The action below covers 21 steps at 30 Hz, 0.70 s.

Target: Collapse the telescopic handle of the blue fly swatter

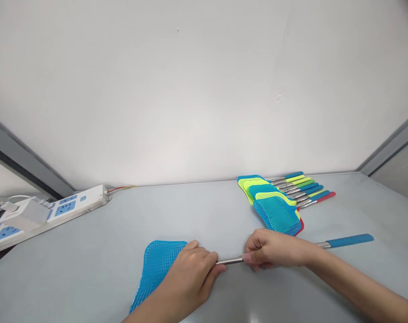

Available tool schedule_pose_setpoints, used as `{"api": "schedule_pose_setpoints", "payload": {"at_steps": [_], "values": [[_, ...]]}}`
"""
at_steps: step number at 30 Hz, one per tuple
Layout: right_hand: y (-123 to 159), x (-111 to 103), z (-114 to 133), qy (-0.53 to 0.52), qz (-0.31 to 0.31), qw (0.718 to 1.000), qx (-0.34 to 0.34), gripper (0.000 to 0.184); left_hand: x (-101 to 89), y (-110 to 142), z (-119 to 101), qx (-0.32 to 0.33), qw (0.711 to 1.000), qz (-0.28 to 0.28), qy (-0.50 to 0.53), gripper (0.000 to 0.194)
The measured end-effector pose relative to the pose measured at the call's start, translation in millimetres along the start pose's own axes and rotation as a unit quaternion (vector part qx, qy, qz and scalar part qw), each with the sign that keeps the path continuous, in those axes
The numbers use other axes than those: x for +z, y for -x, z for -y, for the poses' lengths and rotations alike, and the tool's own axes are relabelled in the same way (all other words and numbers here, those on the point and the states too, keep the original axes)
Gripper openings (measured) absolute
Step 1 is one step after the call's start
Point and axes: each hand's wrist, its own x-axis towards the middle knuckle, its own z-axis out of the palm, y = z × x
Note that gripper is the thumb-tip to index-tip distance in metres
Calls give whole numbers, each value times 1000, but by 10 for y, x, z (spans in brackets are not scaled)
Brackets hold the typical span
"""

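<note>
On the grey tabletop [368, 211], my right hand [274, 249] clenches the steel shaft [229, 260] of a blue fly swatter [157, 269] lying flat, while my left hand [187, 278] curls its fingers over the joint where mesh meets shaft. Beyond, more swatters [274, 211] lie stacked, handles side by side, well apart from a white power strip [52, 215].
</note>
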Motion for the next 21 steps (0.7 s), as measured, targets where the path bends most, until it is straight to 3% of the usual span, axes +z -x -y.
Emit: {"api": "schedule_pose_setpoints", "payload": {"at_steps": [3,6,9,12,17,21], "values": [[-9,29,14,-95,69,992,38,30,12,15,-42,41,999,-11,-18,25],[-32,60,17,-180,164,964,103,31,7,23,-89,82,995,-49,-40,20],[-64,85,13,-228,211,944,111,30,-10,25,-109,95,991,-74,-64,20],[-74,101,27,-208,187,956,93,31,-9,32,-102,86,992,-68,-59,21],[-22,87,86,-37,111,992,52,35,33,48,-93,49,999,-9,-12,25],[65,-3,111,62,72,995,22,31,2,20,-78,12,999,30,14,29]]}}
